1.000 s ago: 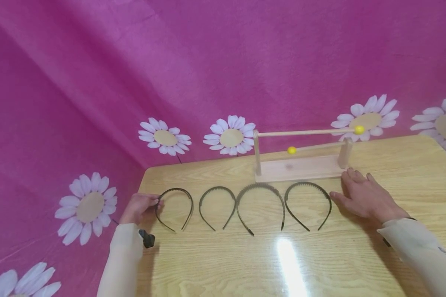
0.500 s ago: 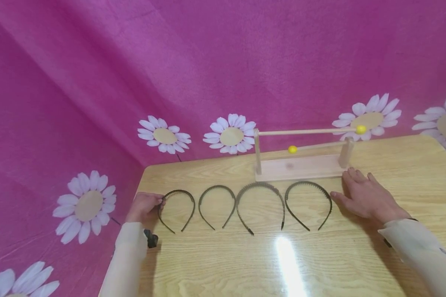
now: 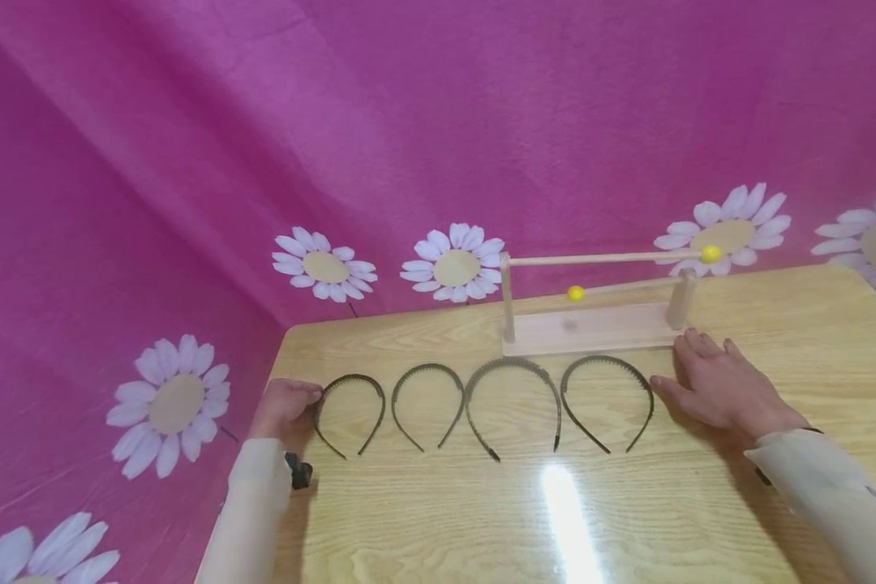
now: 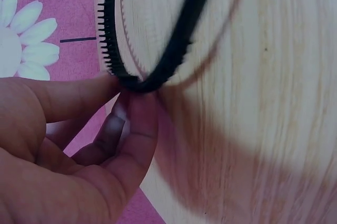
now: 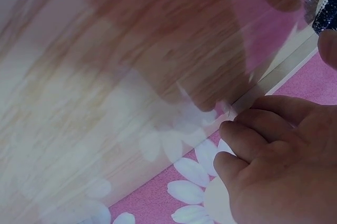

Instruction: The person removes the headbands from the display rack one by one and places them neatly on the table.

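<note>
Several dark toothed headbands lie in a row on the wooden table, their open ends toward me. At the left end, my left hand [image 3: 286, 405] pinches the outer side of the leftmost headband [image 3: 352, 376]; in the left wrist view thumb and fingertips meet at the curve of that black headband [image 4: 176, 40]. To its right come a thin headband [image 3: 428, 367], a wider one [image 3: 513, 365] and the rightmost headband [image 3: 607, 359]. My right hand [image 3: 730, 389] rests palm down with fingers extended, its thumb beside the rightmost headband and its fingertips by the wooden stand's base.
Behind the headbands stands a wooden stand [image 3: 591, 328] with two rods tipped by yellow balls, the upper ball [image 3: 711, 254] at right. A pink cloth [image 3: 438, 122] with daisies hangs beyond the table [image 3: 438, 519]. Light glares off the table's front.
My left hand has shifted slightly right, and the leftmost headband has slid with it, closer to its neighbour. My right hand stays in place.
</note>
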Tool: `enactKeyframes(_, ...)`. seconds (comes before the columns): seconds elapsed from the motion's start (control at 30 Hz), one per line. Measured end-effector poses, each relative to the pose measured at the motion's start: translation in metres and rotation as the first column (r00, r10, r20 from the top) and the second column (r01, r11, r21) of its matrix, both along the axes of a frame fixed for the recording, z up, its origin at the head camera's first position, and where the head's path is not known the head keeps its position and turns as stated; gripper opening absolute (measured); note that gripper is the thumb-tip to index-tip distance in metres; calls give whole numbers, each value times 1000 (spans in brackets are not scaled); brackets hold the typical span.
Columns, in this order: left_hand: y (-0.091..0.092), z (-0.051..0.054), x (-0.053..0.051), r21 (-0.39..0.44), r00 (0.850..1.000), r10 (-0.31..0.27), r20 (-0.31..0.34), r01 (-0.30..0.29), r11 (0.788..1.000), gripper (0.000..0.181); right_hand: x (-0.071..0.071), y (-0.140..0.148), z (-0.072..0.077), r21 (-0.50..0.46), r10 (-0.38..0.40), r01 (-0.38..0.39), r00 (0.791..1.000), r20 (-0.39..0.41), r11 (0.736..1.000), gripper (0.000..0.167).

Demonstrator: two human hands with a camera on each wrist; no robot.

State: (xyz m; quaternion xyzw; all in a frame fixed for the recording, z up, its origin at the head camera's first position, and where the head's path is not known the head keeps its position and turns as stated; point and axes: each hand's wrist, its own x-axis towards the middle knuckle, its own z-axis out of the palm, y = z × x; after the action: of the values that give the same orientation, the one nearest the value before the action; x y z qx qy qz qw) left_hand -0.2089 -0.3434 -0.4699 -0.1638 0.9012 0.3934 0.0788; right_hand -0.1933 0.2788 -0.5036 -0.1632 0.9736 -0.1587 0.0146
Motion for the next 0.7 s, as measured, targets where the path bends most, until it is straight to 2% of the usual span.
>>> enactKeyframes(0.1, 2, -2, 0, -26, 1000, -1, 13, 2, 1000, 26, 0, 2, 0, 4, 1, -2, 1000, 16, 1000, 50)
enactKeyframes(0.23, 6, -3, -1, 15, 1000, 27, 6, -27, 1000, 28, 0, 3, 1, -7, 1, -1, 1000, 15, 1000, 47)
enactKeyframes(0.33, 10, 3, -3, 37, 999, 38, -10, -37, 999, 31, -2, 5, 2, -36, -1, 2, 1000, 21, 999, 43)
enactKeyframes(0.4, 13, 9, -2, -2, 999, 26, -37, -26, 1000, 33, -5, 7, 3, -60, 0, 2, 999, 44, 998, 43)
enactKeyframes(0.47, 17, 17, 0, -66, 997, -5, -76, 0, 998, 36, -8, 8, 3, -92, 5, 3, 996, 87, 996, 48)
enactKeyframes(0.53, 24, 24, 1, -137, 989, -51, -139, 31, 990, 39, -9, 11, 4, -120, 8, 7, 993, 121, 993, 59)
enactKeyframes(0.63, 40, 33, 3, -203, 972, -123, -201, 81, 976, 47, -8, 17, 6, -147, 7, 14, 990, 141, 989, 73)
enactKeyframes(0.7, 53, 40, 4, -251, 954, -189, -233, 129, 959, 56, -4, 24, 10, -148, 3, 15, 993, 120, 989, 75)
